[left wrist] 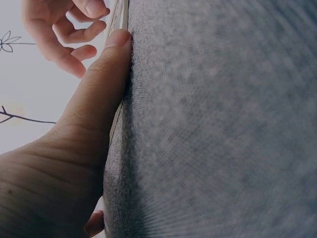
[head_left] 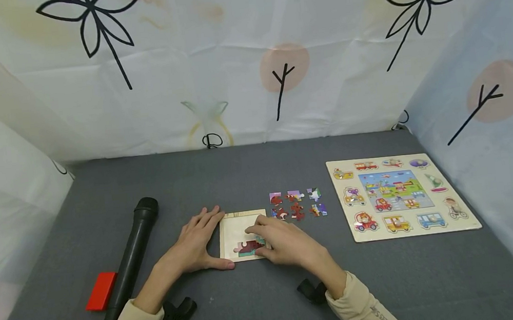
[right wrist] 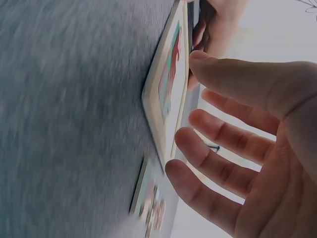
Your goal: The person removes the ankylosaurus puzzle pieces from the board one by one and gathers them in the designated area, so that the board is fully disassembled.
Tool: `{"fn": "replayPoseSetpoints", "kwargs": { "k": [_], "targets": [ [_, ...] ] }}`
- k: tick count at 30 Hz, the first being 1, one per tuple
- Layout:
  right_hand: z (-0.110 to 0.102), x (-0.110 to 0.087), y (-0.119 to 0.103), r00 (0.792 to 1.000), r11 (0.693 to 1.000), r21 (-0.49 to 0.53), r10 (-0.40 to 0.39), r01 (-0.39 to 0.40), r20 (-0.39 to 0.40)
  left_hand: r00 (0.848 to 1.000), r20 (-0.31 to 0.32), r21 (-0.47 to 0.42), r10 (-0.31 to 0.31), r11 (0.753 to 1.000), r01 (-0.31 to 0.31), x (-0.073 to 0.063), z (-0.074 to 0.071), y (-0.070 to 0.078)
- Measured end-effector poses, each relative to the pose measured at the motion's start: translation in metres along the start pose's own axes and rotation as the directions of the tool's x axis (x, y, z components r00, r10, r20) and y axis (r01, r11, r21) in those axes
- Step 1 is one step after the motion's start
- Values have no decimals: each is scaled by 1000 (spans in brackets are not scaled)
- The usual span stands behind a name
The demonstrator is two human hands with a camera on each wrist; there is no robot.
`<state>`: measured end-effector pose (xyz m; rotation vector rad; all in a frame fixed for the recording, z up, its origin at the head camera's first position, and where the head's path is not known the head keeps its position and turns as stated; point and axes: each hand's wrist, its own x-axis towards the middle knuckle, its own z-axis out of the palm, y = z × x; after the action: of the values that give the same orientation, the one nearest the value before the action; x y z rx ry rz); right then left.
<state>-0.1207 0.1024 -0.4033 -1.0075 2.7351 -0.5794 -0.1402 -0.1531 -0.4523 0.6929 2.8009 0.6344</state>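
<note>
A small wooden jigsaw tray [head_left: 221,237] lies flat on the grey table. Joined dark-red and teal puzzle pieces [head_left: 248,247] fill part of its lower side. My left hand [head_left: 195,243] rests at the tray's left edge, fingers spread and thumb [left wrist: 101,89] against the near corner. Over the tray's right side hovers my right hand [head_left: 287,242]; in the right wrist view its fingers [right wrist: 213,158] are loosely bent, apart, with nothing between them. It partly covers the pieces in the head view. Several loose jigsaw pieces [head_left: 296,210] lie in two rows beyond that hand.
To the right lies a larger wooden board [head_left: 345,213] with vehicle pictures. On the left, a long black cylinder with a wider end [head_left: 131,259] lies beside a red block [head_left: 102,291]. White printed cloth [head_left: 241,94] stands behind the table and along both sides.
</note>
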Motion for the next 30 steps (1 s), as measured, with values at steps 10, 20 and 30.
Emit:
{"fn": "replayPoseSetpoints", "kwargs": {
  "k": [10,20,30],
  "targets": [
    [11,13,-13,999,1000,-23,20,-19,49,1000,7,-18,2,1000,-1,-1,-1,0],
    [18,14,-13,999,997,-82,7,-3,53,1000,-9,-13,10,1000,-10,-1,0,0],
    [19,15,-13,999,999,-36,5,-4,48,1000,-4,-15,11,1000,-11,-1,0,0]
  ]
}}
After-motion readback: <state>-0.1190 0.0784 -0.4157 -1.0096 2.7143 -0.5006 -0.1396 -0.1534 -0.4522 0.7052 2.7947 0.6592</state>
